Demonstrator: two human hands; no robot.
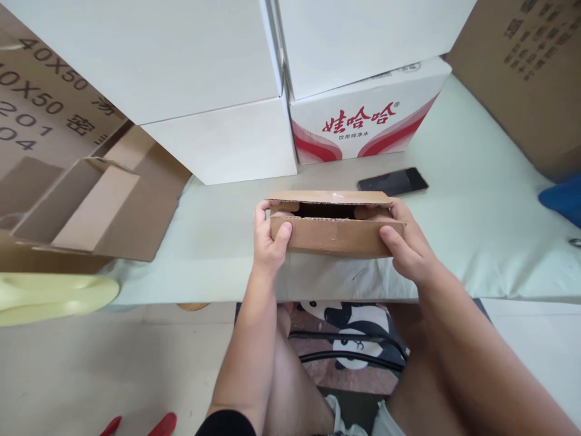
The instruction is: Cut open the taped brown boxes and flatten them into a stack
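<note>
A small brown cardboard box (338, 237) is held up above the near part of the cloth-covered surface, its dark opening between the flaps facing me. At its left end my left hand (270, 239) grips it, thumb on the front panel and fingers reaching round the end. My right hand (403, 242) holds the other end the same way, thumb pressed on the front. Some fingers of both hands are hidden inside or behind the box. What the box contains, if anything, is too dark to see. Just behind it lies a black phone (394, 180).
White cartons (222, 142) stand stacked at the back, beside a white-and-red carton (363, 121). An open cardboard box (149, 206) is at left, and a large brown carton (521, 79) at right. A yellow-green plastic object (59, 293) juts in from the left.
</note>
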